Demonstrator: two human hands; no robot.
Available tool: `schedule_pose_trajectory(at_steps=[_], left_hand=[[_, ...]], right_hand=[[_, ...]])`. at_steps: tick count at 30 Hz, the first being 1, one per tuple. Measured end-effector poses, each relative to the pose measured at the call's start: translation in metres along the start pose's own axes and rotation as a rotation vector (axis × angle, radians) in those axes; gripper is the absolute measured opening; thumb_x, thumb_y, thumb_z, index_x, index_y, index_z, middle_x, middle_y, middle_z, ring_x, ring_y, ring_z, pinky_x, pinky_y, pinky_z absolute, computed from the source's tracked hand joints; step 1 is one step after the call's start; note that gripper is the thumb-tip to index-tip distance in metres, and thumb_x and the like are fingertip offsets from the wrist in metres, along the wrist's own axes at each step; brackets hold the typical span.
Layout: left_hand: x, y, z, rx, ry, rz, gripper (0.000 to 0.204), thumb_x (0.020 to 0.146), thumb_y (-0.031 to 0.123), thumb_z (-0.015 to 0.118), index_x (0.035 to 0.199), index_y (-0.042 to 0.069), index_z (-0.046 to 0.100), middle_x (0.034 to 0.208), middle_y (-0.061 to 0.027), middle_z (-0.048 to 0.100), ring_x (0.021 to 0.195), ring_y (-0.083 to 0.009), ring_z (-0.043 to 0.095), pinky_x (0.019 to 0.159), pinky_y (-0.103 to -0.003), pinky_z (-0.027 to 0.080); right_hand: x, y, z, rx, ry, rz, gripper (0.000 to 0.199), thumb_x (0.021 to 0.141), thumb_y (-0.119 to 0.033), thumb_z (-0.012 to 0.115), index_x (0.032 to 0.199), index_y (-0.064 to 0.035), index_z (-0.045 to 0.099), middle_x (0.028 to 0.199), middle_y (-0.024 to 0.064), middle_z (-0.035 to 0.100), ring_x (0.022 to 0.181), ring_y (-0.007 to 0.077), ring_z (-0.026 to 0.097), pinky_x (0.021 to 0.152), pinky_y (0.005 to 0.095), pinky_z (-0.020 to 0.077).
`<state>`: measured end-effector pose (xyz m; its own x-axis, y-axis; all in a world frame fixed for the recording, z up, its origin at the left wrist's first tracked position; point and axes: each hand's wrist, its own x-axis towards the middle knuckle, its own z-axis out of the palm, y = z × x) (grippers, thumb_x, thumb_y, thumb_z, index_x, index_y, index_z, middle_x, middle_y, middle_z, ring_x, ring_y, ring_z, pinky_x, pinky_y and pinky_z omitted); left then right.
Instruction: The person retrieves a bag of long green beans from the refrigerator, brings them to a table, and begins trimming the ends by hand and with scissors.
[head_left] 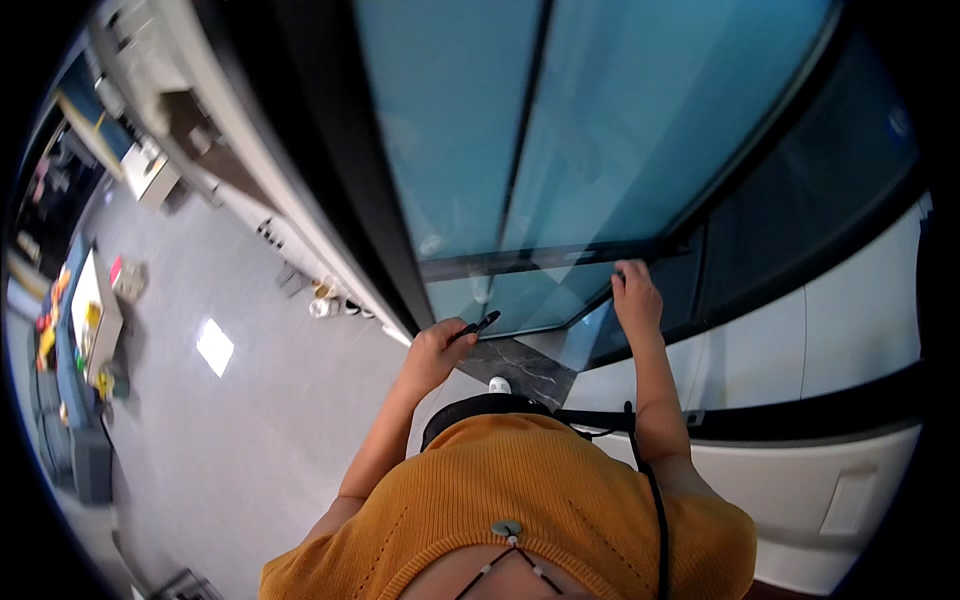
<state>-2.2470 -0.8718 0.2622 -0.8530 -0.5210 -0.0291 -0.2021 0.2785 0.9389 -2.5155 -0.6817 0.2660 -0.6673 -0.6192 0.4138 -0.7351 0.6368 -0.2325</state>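
The left hand [436, 352] has its fingers clamped on a slim dark tool [478, 324], tip aimed at the lower frame of the glass door [520, 290], as if to work there. The right hand [636, 296] lies on the frame's dark bar, fingers curled over it, probably steadying it; the glass is blue-tinted and dark-framed.

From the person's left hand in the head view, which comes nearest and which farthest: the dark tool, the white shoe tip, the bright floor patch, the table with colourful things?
1. Dark tool, held in the left hand.
2. White shoe tip, just below-right.
3. Bright floor patch, off to the left.
4. Table with colourful things, far left.
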Motion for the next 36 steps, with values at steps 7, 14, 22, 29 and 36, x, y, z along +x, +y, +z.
schedule_pose_trajectory(at_steps=[7, 14, 22, 29, 36], left_hand=[[0.089, 0.026, 0.049, 0.030, -0.274, 0.099, 0.018, 0.083, 0.016, 0.056, 0.078, -0.001, 0.054, 0.060, -0.0032, 0.050, 0.056, -0.0097, 0.047, 0.052, -0.025, 0.038], [0.137, 0.033, 0.073, 0.102, -0.393, 0.277, 0.019, 0.084, 0.017, 0.055, 0.079, -0.002, 0.054, 0.062, -0.0045, 0.051, 0.057, -0.0110, 0.049, 0.053, -0.026, 0.039], [0.123, 0.036, 0.051, 0.089, -0.602, 0.243, 0.019, 0.082, 0.018, 0.055, 0.079, 0.000, 0.052, 0.061, -0.0111, 0.050, 0.055, -0.0216, 0.046, 0.052, -0.031, 0.036], [0.083, 0.015, 0.037, 0.103, -0.737, 0.309, 0.018, 0.081, 0.018, 0.056, 0.079, 0.000, 0.052, 0.063, -0.0116, 0.050, 0.056, -0.0235, 0.046, 0.052, -0.032, 0.037], [0.050, 0.042, 0.046, 0.034, -0.850, 0.449, 0.017, 0.080, 0.016, 0.056, 0.081, 0.000, 0.053, 0.066, -0.0159, 0.050, 0.058, -0.0276, 0.049, 0.054, -0.034, 0.038]], right_hand=[[0.033, 0.061, -0.016, -0.249, -0.146, 0.363, 0.045, 0.081, -0.007, 0.050, 0.124, -0.0079, 0.038, 0.134, 0.0095, 0.034, 0.098, 0.0292, 0.056, 0.077, 0.0375, 0.0480], [0.024, 0.107, 0.028, -0.258, -0.319, 0.442, 0.036, 0.077, -0.003, 0.052, 0.112, -0.0076, 0.045, 0.120, 0.0106, 0.044, 0.091, 0.0323, 0.057, 0.074, 0.0407, 0.0481], [-0.010, 0.089, 0.021, -0.249, -0.144, 0.444, 0.028, 0.074, 0.001, 0.054, 0.100, -0.0080, 0.047, 0.109, 0.0093, 0.047, 0.085, 0.0313, 0.058, 0.071, 0.0390, 0.0476], [-0.084, 0.025, -0.022, -0.224, -0.018, 0.611, 0.048, 0.076, -0.004, 0.054, 0.121, -0.0093, 0.041, 0.128, 0.0110, 0.040, 0.100, 0.0323, 0.052, 0.082, 0.0396, 0.0457], [-0.169, -0.053, -0.128, -0.400, 0.426, 0.681, 0.040, 0.072, -0.003, 0.056, 0.112, -0.0049, 0.051, 0.117, 0.0121, 0.051, 0.101, 0.0298, 0.053, 0.083, 0.0363, 0.0461]])
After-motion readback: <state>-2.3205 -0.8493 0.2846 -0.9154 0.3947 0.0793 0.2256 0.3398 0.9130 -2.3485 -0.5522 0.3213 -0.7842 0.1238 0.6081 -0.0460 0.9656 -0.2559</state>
